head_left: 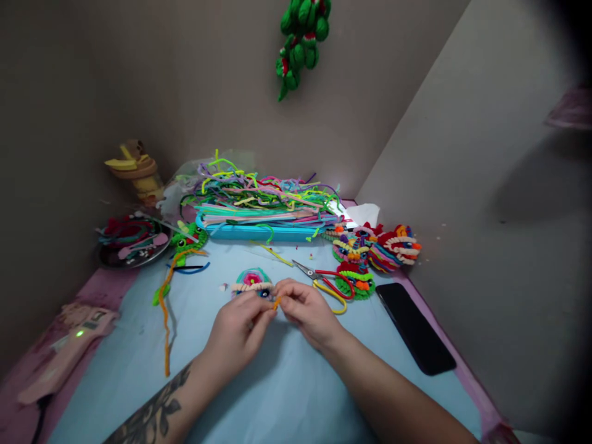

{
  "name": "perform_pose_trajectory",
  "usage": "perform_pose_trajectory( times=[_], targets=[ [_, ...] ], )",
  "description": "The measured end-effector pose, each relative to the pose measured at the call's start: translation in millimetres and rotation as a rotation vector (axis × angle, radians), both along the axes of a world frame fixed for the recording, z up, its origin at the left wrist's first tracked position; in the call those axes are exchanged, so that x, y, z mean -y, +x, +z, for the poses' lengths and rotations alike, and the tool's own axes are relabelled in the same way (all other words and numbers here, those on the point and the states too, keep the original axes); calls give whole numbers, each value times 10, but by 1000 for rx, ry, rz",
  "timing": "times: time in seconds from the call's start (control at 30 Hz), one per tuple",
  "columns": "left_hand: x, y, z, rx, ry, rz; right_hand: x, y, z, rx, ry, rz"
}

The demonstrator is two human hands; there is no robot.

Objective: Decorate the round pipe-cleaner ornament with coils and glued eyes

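My left hand (238,330) and my right hand (305,311) meet over the light blue table top (277,382), fingertips pinched together on a short orange pipe-cleaner piece (276,302). Just beyond my fingers lies a small round pipe-cleaner figure (252,282) in teal, pink and cream. A long orange pipe cleaner (164,308) lies to the left of my left hand. Scissors (324,282) with red and yellow handles rest right of my right hand.
A heap of coloured pipe cleaners (259,197) sits on a blue tray at the back. Finished pipe-cleaner figures (374,250) cluster at the right, a black phone (414,327) beside them. A dish of scraps (132,240) and a pink device (69,354) lie left. A green figure (300,43) hangs on the wall.
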State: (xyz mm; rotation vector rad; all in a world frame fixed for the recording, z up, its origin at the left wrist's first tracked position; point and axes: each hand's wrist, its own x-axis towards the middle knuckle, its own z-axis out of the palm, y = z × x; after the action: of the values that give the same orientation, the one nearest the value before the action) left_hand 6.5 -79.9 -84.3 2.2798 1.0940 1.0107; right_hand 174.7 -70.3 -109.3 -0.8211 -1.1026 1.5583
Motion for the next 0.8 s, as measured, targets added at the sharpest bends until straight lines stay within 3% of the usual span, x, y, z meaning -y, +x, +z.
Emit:
perform_pose_trajectory(
  times=[0.1,0.27,0.63,0.8],
  targets=[
    [-29,-32,4,-7,-53,28,-36,139,90,314,269,-86],
    [-24,-49,-42,-67,-44,-7,5,187,160,574,441,-106],
    [-43,-28,-37,-94,-41,13,2,145,109,738,554,-126],
    [-36,-19,1,-80,-41,37,26,126,98,727,526,-189]
  ],
)
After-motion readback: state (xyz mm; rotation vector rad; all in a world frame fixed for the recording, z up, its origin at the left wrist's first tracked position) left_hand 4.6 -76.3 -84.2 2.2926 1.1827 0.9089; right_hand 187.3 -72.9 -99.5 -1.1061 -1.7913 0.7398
